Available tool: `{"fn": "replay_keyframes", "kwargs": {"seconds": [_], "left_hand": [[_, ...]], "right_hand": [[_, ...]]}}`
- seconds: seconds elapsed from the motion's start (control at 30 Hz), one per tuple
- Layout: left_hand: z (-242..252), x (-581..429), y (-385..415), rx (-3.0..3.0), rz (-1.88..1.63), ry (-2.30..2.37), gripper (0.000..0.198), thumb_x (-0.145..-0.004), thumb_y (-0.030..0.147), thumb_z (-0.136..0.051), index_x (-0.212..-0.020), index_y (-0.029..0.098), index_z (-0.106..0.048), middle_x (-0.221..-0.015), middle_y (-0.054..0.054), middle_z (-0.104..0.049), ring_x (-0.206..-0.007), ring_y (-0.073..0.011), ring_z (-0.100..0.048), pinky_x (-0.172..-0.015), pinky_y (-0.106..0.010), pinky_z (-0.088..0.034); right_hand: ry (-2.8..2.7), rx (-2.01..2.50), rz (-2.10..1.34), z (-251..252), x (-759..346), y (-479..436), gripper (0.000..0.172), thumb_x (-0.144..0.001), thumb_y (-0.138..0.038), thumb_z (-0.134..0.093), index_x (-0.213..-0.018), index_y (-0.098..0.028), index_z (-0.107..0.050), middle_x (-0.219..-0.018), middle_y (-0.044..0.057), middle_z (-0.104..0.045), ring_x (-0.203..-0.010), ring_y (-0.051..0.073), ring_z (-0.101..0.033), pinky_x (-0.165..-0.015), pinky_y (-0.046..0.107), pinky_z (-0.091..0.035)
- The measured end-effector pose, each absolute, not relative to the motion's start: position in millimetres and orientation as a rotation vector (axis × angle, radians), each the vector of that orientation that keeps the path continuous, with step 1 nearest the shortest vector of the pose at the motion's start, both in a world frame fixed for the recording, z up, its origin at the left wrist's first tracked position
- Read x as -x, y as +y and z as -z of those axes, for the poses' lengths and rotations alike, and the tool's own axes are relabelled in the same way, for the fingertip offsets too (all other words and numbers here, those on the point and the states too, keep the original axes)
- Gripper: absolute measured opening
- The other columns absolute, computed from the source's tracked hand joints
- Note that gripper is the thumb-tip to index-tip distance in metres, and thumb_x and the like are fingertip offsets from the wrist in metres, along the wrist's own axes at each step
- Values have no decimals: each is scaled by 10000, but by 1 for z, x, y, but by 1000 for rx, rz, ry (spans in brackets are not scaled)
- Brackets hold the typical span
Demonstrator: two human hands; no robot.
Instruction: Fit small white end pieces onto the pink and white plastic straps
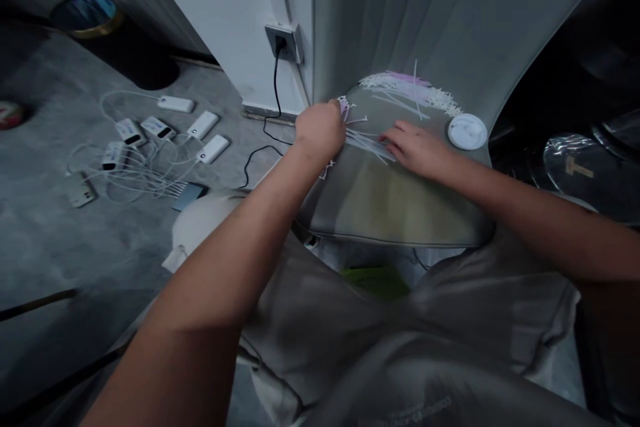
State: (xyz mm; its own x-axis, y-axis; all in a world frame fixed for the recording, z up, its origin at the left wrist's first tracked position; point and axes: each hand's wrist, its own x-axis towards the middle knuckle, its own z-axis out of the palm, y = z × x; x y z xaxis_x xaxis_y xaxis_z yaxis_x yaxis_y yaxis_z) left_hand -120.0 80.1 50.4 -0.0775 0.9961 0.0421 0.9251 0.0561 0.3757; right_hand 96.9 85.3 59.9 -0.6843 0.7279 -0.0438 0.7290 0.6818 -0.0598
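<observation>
Has the left hand closed in a fist at the left side of the seat, back of the hand upward. Grips strips there, with purple and white forked ends poking out on the far side and more white ends showing on the near side. Cannot tell how many, with the palm hidden. Has other strips lying on the seat just right of the fist, fanned out toward the right hand. Reaches in from the right with that hand, fingers half bent and slightly apart, tips close to the right ends of these strips. Cannot tell of any pinch there.

On the far part of the seat, shows a pile of white and purple strips in a shallow arc, with a few laid loosely across. Just right of the pile, near the right edge, a round white dish. Beyond the pile, a tall grey backrest.

To the left, a wall socket with a black cord plugged in. On the floor, white chargers among tangled white cables. Farther left, a dark bin with a gold rim.
</observation>
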Motion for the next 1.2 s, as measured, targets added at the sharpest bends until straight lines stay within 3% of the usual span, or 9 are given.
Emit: {"fn": "replay_keyframes", "kwargs": {"seconds": [0.13,0.27,0.37,0.57,0.8,1.0,1.2], "left_hand": [[-55,117,73,-2047,-378,2115,333,-884,326,-477,-1130,168,-639,-1098,-169,-675,-997,-330,-631,-845,-448,-475],[-68,104,53,-2165,-431,1978,307,-904,366,-469,-1109,215,-640,-1116,-118,-687,-1027,-298,-626,-878,-411,-466],[-75,92,35,-2259,-373,1834,304,-915,359,-461,-1116,212,-635,-1104,-84,-699,-966,-263,-648,-849,-378,-477],[-68,72,15,-2431,-261,1602,324,-928,375,-444,-1112,195,-641,-1079,-87,-695,-1026,-263,-634,-908,-371,-489],[-66,77,24,-2454,-223,1699,364,-946,413,-387,-1206,251,-585,-1206,-72,-641,-1149,-257,-588,-1017,-392,-469],[-58,104,61,-2558,-114,1667,509,-906,396,-463,-1373,194,-476,-1467,-131,-465,-1345,-291,-457,-1135,-435,-374],[-49,107,84,-2541,78,1613,455,-891,384,-444,-1308,237,-555,-1254,-96,-651,-1188,-289,-590,-1035,-424,-453]], "right_hand": [[2861,-1308,175,-59,-124,71,342,-956,-340,-398,-1144,-211,-652,-1076,111,-680,-960,261,-620,-742,339,-394],[2822,-1499,127,-60,-145,55,423,-955,-470,-361,-1003,-217,-696,-869,86,-726,-829,239,-652,-687,337,-385],[2825,-1576,25,-73,-158,51,526,-958,-516,-285,-834,-208,-692,-756,77,-699,-759,223,-655,-660,335,-387],[2988,-1867,-11,-108,-199,61,635,-956,-601,-212,-787,-194,-669,-668,39,-603,-677,176,-620,-663,321,-439],[2994,-2051,83,-108,-243,82,350,-957,-493,-416,-1033,-266,-671,-978,53,-674,-963,234,-642,-867,393,-504],[2871,-2110,113,-83,-258,94,354,-895,-404,-564,-1187,-212,-618,-1161,114,-635,-1121,283,-591,-968,446,-477],[2859,-2020,311,-75,-245,87,378,-893,-392,-550,-1209,-192,-601,-1201,102,-614,-1170,294,-565,-1015,495,-435]]}}
